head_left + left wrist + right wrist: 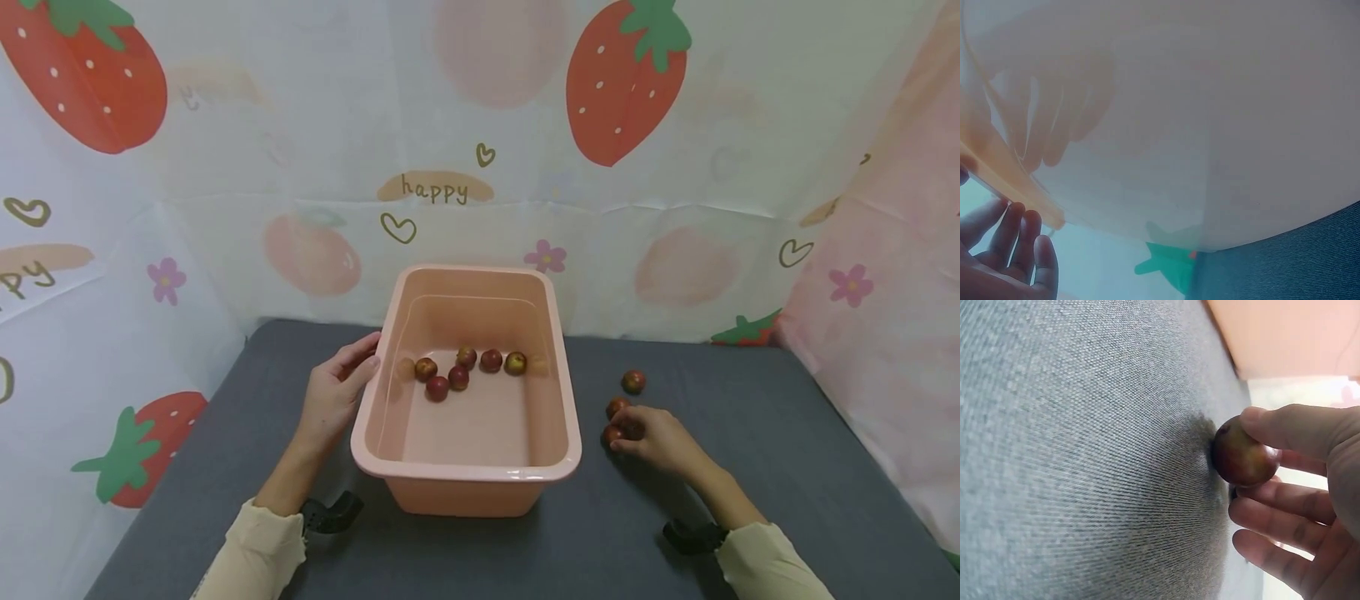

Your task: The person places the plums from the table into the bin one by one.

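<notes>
A peach-coloured plastic basin [465,472] stands upright in the middle, with several small red and yellow-green plums [491,361] on its floor. Outside its left rim is my left hand [337,387], fingertips right at the edge. From the left wrist view, those fingers [1007,240] look relaxed beside the rim. To the right of the basin, my right hand [660,437] pinches a dark red plum [1244,453] between thumb and fingers, low at the tablecloth. Just beyond that hand lie two other plums, the farther one [633,382] apart from the nearer one [618,406].
A dark grey cloth [600,542] covers the table. Behind it and at both sides hangs a pale curtain [480,233] printed with strawberries, hearts and flowers. The basin's far end reaches close to the back curtain.
</notes>
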`<state>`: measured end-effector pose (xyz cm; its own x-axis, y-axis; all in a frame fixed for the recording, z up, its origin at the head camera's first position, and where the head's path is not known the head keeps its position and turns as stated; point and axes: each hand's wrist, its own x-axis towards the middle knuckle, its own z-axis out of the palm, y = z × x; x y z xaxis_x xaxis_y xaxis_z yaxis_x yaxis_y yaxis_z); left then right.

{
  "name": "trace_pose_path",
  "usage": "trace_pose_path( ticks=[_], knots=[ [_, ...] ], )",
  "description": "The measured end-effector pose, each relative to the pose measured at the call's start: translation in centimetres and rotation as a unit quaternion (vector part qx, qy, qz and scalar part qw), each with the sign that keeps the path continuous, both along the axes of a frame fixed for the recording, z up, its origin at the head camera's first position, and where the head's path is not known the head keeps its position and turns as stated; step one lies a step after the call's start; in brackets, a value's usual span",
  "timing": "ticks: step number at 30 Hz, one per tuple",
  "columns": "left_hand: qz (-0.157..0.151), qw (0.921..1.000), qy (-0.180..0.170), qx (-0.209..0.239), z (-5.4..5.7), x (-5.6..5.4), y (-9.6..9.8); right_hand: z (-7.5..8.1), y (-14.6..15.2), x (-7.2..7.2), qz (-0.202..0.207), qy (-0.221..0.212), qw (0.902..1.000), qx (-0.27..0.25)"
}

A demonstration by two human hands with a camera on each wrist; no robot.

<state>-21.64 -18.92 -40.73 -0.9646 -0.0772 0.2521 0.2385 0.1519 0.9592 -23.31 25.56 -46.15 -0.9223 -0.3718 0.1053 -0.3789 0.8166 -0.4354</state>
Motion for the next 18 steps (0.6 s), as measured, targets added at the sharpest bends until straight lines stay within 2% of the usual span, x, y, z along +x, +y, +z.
trace_pose_path(
  ticks=[11,18],
  knots=[
    [-0.001,1.0000,0.002,-0.006,0.1,0.0,0.0,-0.3,0.4,0.0,-0.005,-0.008,0.9995,-0.030],
    [0.005,1.0000,-0.001,-0.001,0.1,0.0,0.1,0.9,0.3,0.0,-0.016,-0.001,0.9982,-0.058]
  ],
)
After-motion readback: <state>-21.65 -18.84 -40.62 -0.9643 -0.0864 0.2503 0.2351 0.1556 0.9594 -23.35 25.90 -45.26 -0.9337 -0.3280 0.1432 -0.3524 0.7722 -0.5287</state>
